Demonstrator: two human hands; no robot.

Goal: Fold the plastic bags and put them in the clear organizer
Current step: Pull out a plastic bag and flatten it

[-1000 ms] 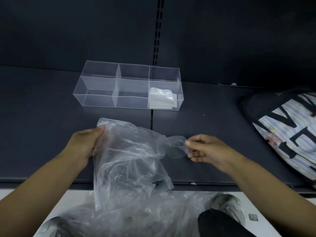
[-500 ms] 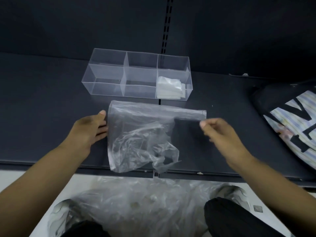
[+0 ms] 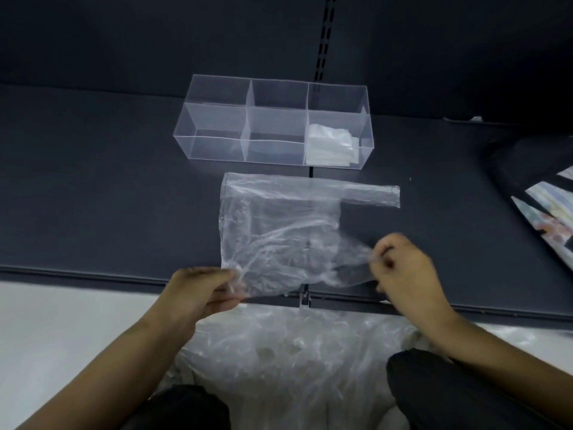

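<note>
Head camera view, looking down on a dark shelf (image 3: pixel 108 197) with a slotted upright (image 3: pixel 324 41) in its back panel.

One thin plastic bag (image 3: pixel 279 231) lies at the middle of the shelf. It is spread mostly flat and wrinkled, and its near edge reaches the shelf's front lip. One handle strip (image 3: pixel 372 196) runs straight out to the right along the bag's far edge.

The left hand (image 3: pixel 201 293) has the bag's near-left corner. Its grip is narrow, with the thumb on top and the fingers curled beneath the film. The right hand (image 3: pixel 403 271) is a little blurred. Its grip is closed on the bag's near-right edge, where the film is bunched and lifted slightly between the thumb and curled fingers.

Just beyond the bag and not touching it, the clear organizer (image 3: pixel 214 141) sits lengthwise along the shelf. It is divided into two rows of three compartments. A stack of folded bags (image 3: pixel 330 144), whitish, sits in its right end toward the near wall.

Below the shelf's front edge, a loose heap of crumpled plastic bags (image 3: pixel 294 352) lies on the pale floor (image 3: pixel 62 321). The heap sits between the person's knees (image 3: pixel 465 395), which are in dark trousers.

At the far right of the shelf, a dark printed bag (image 3: pixel 536 187) with pale lettering lies well apart from the work. It is cut off by the frame edge.
</note>
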